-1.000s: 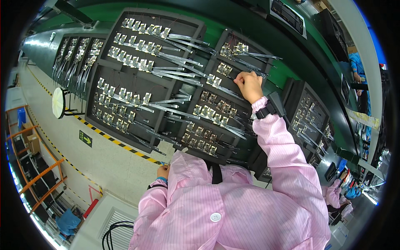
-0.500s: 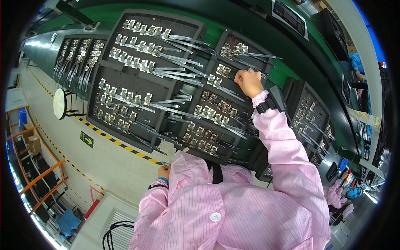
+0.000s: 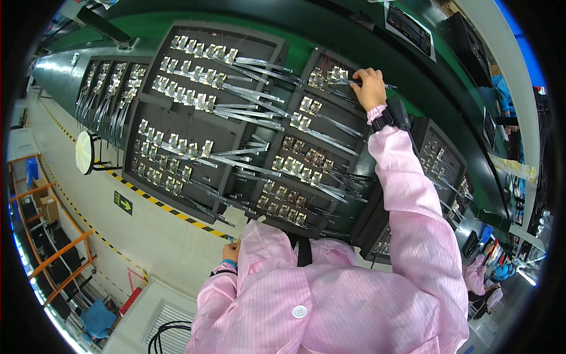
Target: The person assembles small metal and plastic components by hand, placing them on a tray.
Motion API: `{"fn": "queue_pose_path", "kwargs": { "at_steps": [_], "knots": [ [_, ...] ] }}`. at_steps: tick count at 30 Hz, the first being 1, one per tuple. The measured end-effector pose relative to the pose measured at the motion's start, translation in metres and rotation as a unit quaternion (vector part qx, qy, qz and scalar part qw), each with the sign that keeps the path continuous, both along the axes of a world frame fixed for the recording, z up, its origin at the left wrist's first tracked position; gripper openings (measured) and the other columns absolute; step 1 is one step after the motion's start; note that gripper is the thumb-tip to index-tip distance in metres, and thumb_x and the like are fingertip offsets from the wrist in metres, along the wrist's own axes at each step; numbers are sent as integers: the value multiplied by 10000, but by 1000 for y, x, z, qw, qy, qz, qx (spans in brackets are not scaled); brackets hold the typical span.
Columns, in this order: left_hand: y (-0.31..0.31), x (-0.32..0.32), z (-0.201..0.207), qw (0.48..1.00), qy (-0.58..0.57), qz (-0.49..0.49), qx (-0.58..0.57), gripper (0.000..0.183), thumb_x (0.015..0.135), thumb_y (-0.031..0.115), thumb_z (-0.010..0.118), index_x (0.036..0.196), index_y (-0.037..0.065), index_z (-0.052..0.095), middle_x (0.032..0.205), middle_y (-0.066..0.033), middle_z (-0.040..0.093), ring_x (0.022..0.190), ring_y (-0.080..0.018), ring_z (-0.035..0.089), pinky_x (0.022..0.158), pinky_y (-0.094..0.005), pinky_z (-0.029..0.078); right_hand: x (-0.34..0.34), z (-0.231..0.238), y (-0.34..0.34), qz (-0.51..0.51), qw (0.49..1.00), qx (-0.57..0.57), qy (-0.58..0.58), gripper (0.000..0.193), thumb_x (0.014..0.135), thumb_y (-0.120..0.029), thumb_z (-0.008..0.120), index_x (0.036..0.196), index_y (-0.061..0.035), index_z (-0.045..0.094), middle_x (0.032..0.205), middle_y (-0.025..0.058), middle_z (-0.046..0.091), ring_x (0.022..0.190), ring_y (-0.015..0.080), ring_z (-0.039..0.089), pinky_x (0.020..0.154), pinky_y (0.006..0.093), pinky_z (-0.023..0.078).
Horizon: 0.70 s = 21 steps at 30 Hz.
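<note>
My right hand [image 3: 371,88] is over the far end of the middle foam tray [image 3: 336,108], palm down with fingers bent and drawn together. Its fingertips meet the grey flat cables of the small circuit boards [image 3: 337,74] in the farthest row; what they grip is hidden under the hand. Below it, a shorter row of circuit boards [image 3: 300,121] has grey flat cables [image 3: 333,140] trailing right. My left hand [image 3: 231,252] is low beside my lap, fingers closed at a small thing I cannot make out. A pale flat piece [image 3: 236,216] lies just beyond it.
Left of the middle tray is a larger dark tray [image 3: 132,171] with several rows of boards; another tray [image 3: 425,133] stands at the right. A round stool [image 3: 84,153] is on the floor beside striped tape [image 3: 171,207]. A flat dark device [image 3: 408,29] lies at the far edge.
My right hand has moved away from me and slightly right, from the shorter board row to the farthest row's cables. My left hand stays low near my lap.
</note>
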<state>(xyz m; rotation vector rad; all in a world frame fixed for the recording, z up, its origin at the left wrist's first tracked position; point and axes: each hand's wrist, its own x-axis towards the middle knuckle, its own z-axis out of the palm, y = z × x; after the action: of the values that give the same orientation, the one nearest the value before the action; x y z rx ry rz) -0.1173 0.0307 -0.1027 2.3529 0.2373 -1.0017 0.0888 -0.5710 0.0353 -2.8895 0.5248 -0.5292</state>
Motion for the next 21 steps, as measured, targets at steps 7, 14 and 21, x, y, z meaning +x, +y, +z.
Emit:
{"fn": "queue_pose_path", "kwargs": {
  "at_steps": [7, 14, 21],
  "knots": [
    [4, -4, -7, 1000, 1, 7, -7, 338, 772, 313, 627, 695, -16, 642, 608, -219, 580, 578, -360, 597, 532, -408, 439, 0, 1, 0, 24, 998, 56, 27, 139, 647, -105, 727, 749, -68, 640, 747, 58, 607, 755, 239, 541, 680, 340, 454],
    [2, -1, -9, 1000, 19, 2, 6, 345, 766, 328, 636, 720, -14, 640, 654, -228, 591, 621, -374, 597, 558, -410, 443, -15, 48, 23, 0, 939, 340, 50, 88, 706, -100, 711, 736, -41, 654, 608, 5, 589, 513, 60, 449, 500, 221, 374],
    [7, -5, -23, 1000, -12, 18, -13, 340, 763, 299, 660, 677, -27, 613, 546, -181, 555, 485, -223, 518, 517, -360, 419, -65, 13, 58, 63, 838, 517, 161, 93, 747, -92, 702, 777, -25, 645, 652, -35, 584, 561, 9, 458, 514, 176, 379]
  ]
}}
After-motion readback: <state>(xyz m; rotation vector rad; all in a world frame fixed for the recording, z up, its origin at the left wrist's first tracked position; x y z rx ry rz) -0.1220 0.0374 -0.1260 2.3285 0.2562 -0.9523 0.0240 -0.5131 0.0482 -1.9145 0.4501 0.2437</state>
